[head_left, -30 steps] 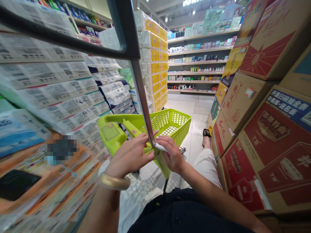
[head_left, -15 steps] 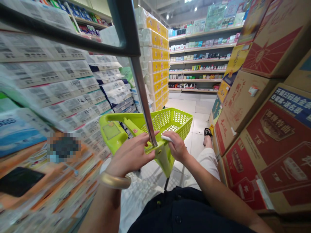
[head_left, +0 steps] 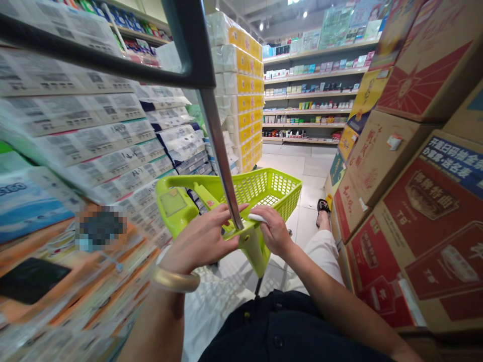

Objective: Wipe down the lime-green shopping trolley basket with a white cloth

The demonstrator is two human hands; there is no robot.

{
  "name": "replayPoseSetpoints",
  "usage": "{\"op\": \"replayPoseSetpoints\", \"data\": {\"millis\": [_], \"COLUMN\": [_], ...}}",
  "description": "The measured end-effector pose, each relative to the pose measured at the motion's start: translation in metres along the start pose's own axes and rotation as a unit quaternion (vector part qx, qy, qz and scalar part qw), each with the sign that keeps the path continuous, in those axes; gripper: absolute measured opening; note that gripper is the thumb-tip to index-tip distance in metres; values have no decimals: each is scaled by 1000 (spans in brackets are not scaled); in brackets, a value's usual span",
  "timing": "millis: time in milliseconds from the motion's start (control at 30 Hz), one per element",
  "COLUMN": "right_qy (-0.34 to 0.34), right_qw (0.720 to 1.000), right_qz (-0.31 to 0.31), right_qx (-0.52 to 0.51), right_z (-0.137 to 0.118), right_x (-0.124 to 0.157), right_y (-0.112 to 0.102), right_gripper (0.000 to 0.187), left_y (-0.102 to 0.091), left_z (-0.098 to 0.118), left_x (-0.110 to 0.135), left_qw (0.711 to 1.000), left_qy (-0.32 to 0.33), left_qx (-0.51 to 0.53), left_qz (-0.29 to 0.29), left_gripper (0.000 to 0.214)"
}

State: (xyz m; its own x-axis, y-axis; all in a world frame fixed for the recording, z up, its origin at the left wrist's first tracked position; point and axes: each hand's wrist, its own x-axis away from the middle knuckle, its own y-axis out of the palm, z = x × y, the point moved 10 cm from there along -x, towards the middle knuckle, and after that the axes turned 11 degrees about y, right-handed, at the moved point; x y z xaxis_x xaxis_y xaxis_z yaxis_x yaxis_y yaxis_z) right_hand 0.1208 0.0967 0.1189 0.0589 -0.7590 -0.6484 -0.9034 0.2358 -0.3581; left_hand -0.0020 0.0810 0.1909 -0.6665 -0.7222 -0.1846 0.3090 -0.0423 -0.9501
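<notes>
A lime-green shopping basket (head_left: 287,193) on wheels stands in front of me, with a grey metal pole (head_left: 223,151) rising from its near end to a black handle (head_left: 196,60). My left hand (head_left: 207,234) lies at the basket's near rim beside the pole, its fingers stretched out and thumb apart. A gold bangle (head_left: 176,279) is on that wrist. On the other side of the pole, my right hand (head_left: 275,231) is closed on a folded white cloth (head_left: 258,217), which presses on the basket's near rim. Part of the cloth is hidden under the fingers. The visible basket floor is bare.
Stacked tissue packs (head_left: 113,125) line the left, with a dark phone (head_left: 33,280) lying on orange packs. Yellow-and-white packs (head_left: 247,100) stand ahead. Cardboard boxes (head_left: 418,216) are piled on the right. Shelves of small goods (head_left: 309,93) fill the back beyond the tiled floor (head_left: 307,171).
My right hand has shifted slightly left with the cloth along the rim. My left hand has moved a little left. The basket sits nearly the same.
</notes>
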Motion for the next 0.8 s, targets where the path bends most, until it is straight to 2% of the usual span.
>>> {"op": "replayPoseSetpoints", "data": {"millis": [100, 167, 333, 433, 567, 733, 800], "right_qy": [-42, -60, -3, -11, -60, 16, 28], "right_qw": [998, 997, 1000, 1000, 997, 997, 996], "right_qz": [-32, -42, 4, -4, -40, 9, 14], "right_qx": [-19, -23, 16, 9, 1, 68, 79], "right_z": [-17, -18, 11, -2, -25, 5, 4], "right_x": [3, 5, 2, 4, 7, 2, 3], "right_y": [7, 6, -8, -3, 7, -5, -4], "right_gripper": [35, 35, 35, 37, 40, 41, 41], "left_y": [-1, -1, -3, -8, -25, -52, -53], "left_z": [-1, -2, -6, -7, -9, -13, -6], "left_x": [1, 2, 3, 3, 5, 22, 25], "left_qw": [1000, 999, 1000, 999, 995, 971, 964], "left_qy": [24, 30, 14, 26, 42, -62, -88], "left_qx": [1, 0, 7, 21, 2, -116, -118], "left_qz": [14, 18, 8, 19, 86, 201, 223], "left_gripper": [56, 55, 52, 45, 36, 34, 34]}}
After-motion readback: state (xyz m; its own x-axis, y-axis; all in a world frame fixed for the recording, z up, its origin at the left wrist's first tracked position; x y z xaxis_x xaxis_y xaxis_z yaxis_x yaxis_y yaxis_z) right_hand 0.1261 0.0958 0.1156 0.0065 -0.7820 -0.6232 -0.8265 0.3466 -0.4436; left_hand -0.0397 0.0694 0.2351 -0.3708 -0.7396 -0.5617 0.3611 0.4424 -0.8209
